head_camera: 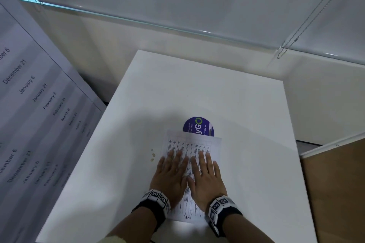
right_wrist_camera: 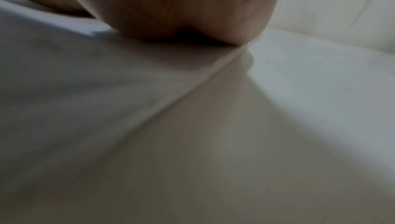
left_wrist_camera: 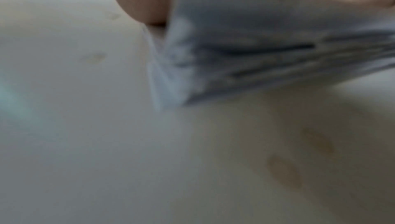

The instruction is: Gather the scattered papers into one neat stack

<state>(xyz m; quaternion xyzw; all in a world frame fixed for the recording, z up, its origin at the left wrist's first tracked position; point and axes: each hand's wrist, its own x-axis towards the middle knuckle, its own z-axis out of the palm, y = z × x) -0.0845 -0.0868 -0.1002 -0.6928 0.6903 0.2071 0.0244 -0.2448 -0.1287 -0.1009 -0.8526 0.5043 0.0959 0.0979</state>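
A stack of printed papers [head_camera: 192, 146] lies on the white table [head_camera: 246, 124] near its front middle. My left hand [head_camera: 170, 171] lies flat on the stack's left half, fingers straight. Beside it my right hand [head_camera: 207, 173] presses flat on the right half. The far edge of the stack covers part of a round blue sticker [head_camera: 198, 125]. In the left wrist view the paper edges [left_wrist_camera: 267, 55] show blurred under my palm. In the right wrist view my palm [right_wrist_camera: 181, 8] rests on the top sheet [right_wrist_camera: 74, 75].
Small tan specks [head_camera: 152, 155] lie on the table left of the stack. A large board with printed dates [head_camera: 35, 104] leans at the left. A brown box [head_camera: 335, 183] stands at the right. A glass partition edge [head_camera: 158, 23] runs behind the table.
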